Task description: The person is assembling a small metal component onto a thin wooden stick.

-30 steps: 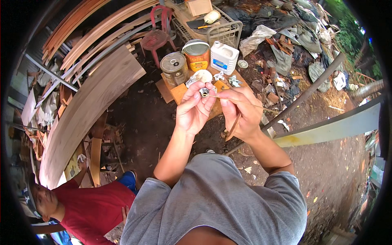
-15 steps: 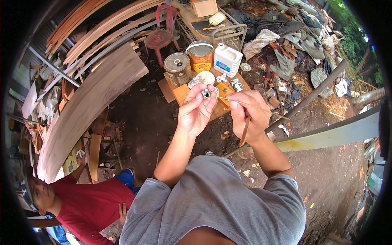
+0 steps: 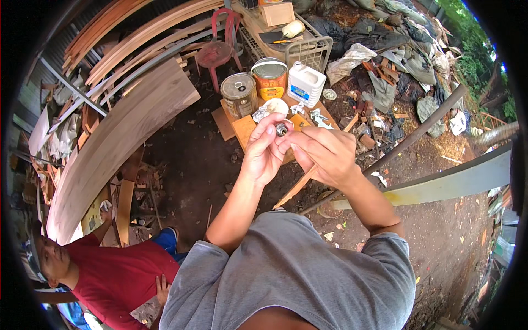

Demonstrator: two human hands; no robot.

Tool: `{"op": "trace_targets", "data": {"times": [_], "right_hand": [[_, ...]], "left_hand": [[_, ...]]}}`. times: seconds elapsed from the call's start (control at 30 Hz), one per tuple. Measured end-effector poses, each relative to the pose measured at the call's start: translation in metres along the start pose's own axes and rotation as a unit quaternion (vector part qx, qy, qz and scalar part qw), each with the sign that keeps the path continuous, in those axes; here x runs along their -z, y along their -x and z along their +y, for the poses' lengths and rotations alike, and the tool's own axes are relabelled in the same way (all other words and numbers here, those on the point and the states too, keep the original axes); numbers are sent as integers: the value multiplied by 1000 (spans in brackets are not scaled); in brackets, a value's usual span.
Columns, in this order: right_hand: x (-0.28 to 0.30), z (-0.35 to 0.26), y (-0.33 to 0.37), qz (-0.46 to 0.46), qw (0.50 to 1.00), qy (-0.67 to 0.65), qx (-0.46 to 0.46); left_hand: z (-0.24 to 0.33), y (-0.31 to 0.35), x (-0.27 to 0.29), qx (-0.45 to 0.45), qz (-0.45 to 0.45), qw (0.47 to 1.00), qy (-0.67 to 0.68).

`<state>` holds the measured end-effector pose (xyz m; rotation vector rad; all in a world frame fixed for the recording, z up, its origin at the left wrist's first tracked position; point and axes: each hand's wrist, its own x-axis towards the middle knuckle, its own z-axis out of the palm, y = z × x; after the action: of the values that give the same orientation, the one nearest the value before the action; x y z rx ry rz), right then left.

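Observation:
My left hand (image 3: 260,157) is closed, its fingertips pinching a small round silver metal fitting (image 3: 281,130) with a dark hole in its middle. Right beside it, my right hand (image 3: 330,153) has its thumb and fingers pressed together close to the fitting. A thin wooden strip (image 3: 297,188) sticks out below that hand, pointing back toward my chest. Another wooden end (image 3: 351,122) shows above its knuckles; whether it is the same strip I cannot tell. Anything between the right fingertips is hidden. Both hands are held up over a small wooden table (image 3: 246,133).
On the table stand a metal can (image 3: 239,94), an orange-labelled bucket (image 3: 270,77), a white jug (image 3: 306,83) and silver metal parts (image 3: 319,116). A wide curved board (image 3: 121,146) lies left. A person in a red shirt (image 3: 121,275) is at lower left. A pole (image 3: 407,146) slants across the right.
My right hand has moved left against the left fingers and turned. The wooden strip now points lower left, and the thin stick that reached the fitting is out of sight. The fitting is tilted.

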<state>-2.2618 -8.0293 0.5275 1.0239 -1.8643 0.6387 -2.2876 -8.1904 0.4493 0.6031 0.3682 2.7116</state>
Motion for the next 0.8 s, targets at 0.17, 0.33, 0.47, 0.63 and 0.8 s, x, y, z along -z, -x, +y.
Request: {"op": "trace_targets", "data": {"times": [0.17,0.33,0.47,0.63,0.8], "right_hand": [[4,5,-7,-28,998,38,28],[3,9,-9,-48,997,54,5],[1,12,-9,-62,998,18,-14],[-3,10,-10,-61,996,-32,-57],[-4,4,-9,21,998,-40,-38]], "left_hand": [[-2,2,2,-15,31,999,-13],[5,3,-5,3,33,997,-68],[2,3,-6,-9,51,995,-91],[3,5,-1,-13,12,998,-61],[5,3,-7,-20,-23,998,-57]]}}
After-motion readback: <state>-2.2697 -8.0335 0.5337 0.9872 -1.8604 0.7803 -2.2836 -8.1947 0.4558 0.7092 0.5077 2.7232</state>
